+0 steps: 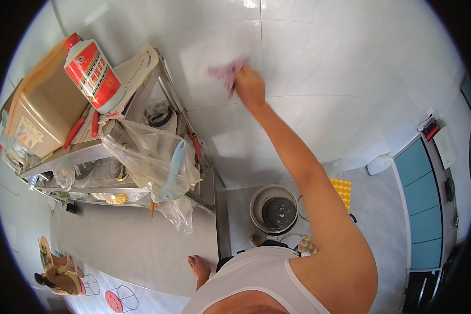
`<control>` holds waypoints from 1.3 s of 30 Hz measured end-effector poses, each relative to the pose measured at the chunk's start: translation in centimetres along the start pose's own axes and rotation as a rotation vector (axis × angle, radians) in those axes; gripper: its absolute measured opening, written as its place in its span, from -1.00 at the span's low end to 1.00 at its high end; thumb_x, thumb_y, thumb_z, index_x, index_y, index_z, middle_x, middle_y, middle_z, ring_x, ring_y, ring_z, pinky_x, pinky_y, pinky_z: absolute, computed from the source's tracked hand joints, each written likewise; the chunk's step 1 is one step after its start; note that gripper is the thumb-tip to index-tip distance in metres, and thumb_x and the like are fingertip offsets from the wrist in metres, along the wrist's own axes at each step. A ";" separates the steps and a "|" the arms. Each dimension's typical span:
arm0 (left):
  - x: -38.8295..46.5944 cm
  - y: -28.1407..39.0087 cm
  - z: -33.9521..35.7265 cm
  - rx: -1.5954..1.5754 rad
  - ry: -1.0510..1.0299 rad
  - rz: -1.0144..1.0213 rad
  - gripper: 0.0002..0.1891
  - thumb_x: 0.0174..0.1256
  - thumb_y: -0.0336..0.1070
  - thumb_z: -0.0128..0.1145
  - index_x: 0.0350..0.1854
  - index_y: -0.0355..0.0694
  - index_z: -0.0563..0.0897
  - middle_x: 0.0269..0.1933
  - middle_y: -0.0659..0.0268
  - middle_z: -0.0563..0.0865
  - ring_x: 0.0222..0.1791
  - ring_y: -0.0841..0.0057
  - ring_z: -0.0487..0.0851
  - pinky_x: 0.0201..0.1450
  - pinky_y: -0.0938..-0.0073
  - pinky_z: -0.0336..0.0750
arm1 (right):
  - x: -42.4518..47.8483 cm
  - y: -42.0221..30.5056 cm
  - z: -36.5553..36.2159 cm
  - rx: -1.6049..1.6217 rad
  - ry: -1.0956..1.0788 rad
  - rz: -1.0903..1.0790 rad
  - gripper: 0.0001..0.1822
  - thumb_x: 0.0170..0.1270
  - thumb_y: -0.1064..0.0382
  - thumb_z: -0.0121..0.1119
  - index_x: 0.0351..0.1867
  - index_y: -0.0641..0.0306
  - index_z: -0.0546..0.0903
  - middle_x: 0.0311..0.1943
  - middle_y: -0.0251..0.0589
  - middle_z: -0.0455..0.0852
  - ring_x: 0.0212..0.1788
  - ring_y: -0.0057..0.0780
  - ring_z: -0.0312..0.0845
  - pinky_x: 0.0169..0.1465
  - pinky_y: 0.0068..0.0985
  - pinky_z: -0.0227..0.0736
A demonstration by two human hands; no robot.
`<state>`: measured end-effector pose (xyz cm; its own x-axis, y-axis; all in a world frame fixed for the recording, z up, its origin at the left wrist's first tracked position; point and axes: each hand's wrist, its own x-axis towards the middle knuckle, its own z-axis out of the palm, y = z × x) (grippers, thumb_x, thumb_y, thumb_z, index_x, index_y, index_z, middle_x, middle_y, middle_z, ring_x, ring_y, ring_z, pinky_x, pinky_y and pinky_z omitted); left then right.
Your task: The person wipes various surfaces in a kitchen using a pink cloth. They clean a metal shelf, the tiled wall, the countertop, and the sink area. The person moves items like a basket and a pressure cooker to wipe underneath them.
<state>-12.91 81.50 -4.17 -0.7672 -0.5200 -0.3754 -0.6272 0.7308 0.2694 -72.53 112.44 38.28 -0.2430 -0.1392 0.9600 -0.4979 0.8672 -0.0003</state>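
Note:
With my right arm stretched out, my right hand (250, 87) grips a crumpled pink cloth (229, 74) at the white wall tiles (310, 59). The cloth is slightly blurred. My left hand (199, 267) rests near the edge of the stainless steel worktop (141, 239), holding nothing. A two-level metal shelf rack (78, 151) stands on that worktop to the left of the cloth. On its top are a white bottle with a red cap and label (95, 76), a beige plastic bin (49, 106) and a red-handled tool (74, 132).
A clear plastic bag with a light-blue-handled utensil (176, 161) hangs off the rack. On the floor are a large metal pot (254, 214) and a yellow egg tray (340, 192). Another person (61, 276) sits at far left, near a red-topped stool (114, 301). Blue-panelled cabinets (422, 196) line the right.

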 end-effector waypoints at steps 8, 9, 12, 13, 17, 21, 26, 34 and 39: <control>-0.1 -0.6 0.2 0.027 -0.042 0.037 -0.04 0.18 -0.38 0.48 0.63 -0.35 0.24 0.70 -0.32 0.10 0.73 -0.22 0.07 0.75 0.05 0.13 | 6.4 -1.1 0.8 0.252 0.045 0.083 -0.81 0.11 0.36 0.40 -0.25 0.06 0.68 -0.16 -0.18 0.73 -0.27 -0.14 0.73 -0.27 -0.18 0.59; -0.5 -2.0 0.5 0.044 -0.036 0.008 -0.03 0.18 -0.37 0.49 0.64 -0.34 0.23 0.70 -0.31 0.10 0.72 -0.22 0.08 0.75 0.05 0.14 | 6.1 -3.9 1.1 0.197 0.109 0.014 -0.85 0.18 0.37 0.34 -0.23 0.06 0.67 -0.17 -0.17 0.72 -0.27 -0.12 0.72 -0.22 -0.16 0.58; 0.5 -1.0 1.1 0.068 -0.010 0.058 -0.03 0.17 -0.37 0.51 0.62 -0.34 0.24 0.70 -0.29 0.12 0.71 -0.22 0.11 0.75 0.03 0.15 | -1.0 -3.1 2.7 0.050 -0.063 -0.032 -0.72 0.26 0.25 0.32 0.01 0.09 0.69 -0.01 -0.12 0.68 -0.13 -0.17 0.74 -0.07 -0.13 0.55; -0.1 -1.4 1.0 0.073 -0.002 0.058 -0.04 0.17 -0.36 0.51 0.61 -0.34 0.25 0.70 -0.29 0.12 0.71 -0.22 0.12 0.75 0.02 0.15 | -3.9 -3.2 2.5 0.051 -0.196 -0.031 -0.72 0.28 0.25 0.30 0.02 0.08 0.68 0.01 -0.12 0.68 -0.13 -0.16 0.76 -0.07 -0.14 0.55; 0.3 -0.8 0.9 0.118 -0.010 0.103 -0.23 0.20 -0.36 0.49 0.43 -0.32 0.36 0.65 -0.25 0.21 0.68 -0.20 0.18 0.66 -0.02 0.33 | -14.9 -5.3 -0.7 0.139 -0.561 0.329 -0.68 0.26 0.30 0.30 0.07 0.07 0.68 0.07 -0.09 0.68 -0.10 0.00 0.76 -0.06 -0.04 0.60; 0.3 -2.3 1.4 0.099 0.028 0.066 -0.30 0.22 -0.39 0.43 0.39 -0.29 0.37 0.61 -0.22 0.25 0.64 -0.20 0.25 0.60 -0.06 0.42 | -22.6 -13.5 -8.1 0.472 -0.492 0.794 -0.69 0.22 0.27 0.31 0.01 0.13 0.72 -0.05 -0.01 0.77 -0.05 0.08 0.75 -0.01 -0.05 0.64; -1.1 0.7 0.2 0.149 -0.054 0.112 -0.45 0.29 -0.36 0.30 0.32 -0.24 0.44 0.46 -0.19 0.41 0.60 -0.17 0.30 0.56 -0.09 0.44 | -38.0 -19.1 -21.5 1.112 -0.745 1.586 -0.75 0.46 0.28 0.27 0.09 0.24 0.75 -0.25 -0.23 0.84 -0.26 -0.42 0.79 -0.18 -0.38 0.64; 2.6 -4.1 3.8 0.155 0.063 0.302 -0.38 0.09 -0.17 0.45 0.20 -0.27 0.55 0.28 -0.18 0.53 0.39 -0.17 0.48 0.47 -0.08 0.45 | -48.9 -24.1 -43.7 1.896 -0.792 1.621 -0.93 0.31 0.24 0.32 -0.20 0.07 0.72 -0.50 -0.41 0.65 -0.57 -0.70 0.42 -0.57 -0.59 0.09; 1.4 -2.8 1.6 0.178 -0.136 0.211 -0.23 0.12 -0.08 0.50 0.39 -0.24 0.53 0.44 -0.23 0.50 0.48 -0.19 0.46 0.57 0.00 0.40 | -49.7 -23.6 -51.3 1.673 -0.536 2.136 -0.88 0.48 0.15 0.23 -0.19 0.05 0.73 -0.34 -0.55 0.67 -0.43 -0.80 0.42 -0.45 -0.65 0.21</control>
<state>-11.98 79.42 -6.82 -0.8455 -0.2937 -0.4460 -0.4136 0.8884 0.1992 -6.02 123.43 4.90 -0.7840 -0.3844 -0.4875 0.6067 -0.6409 -0.4704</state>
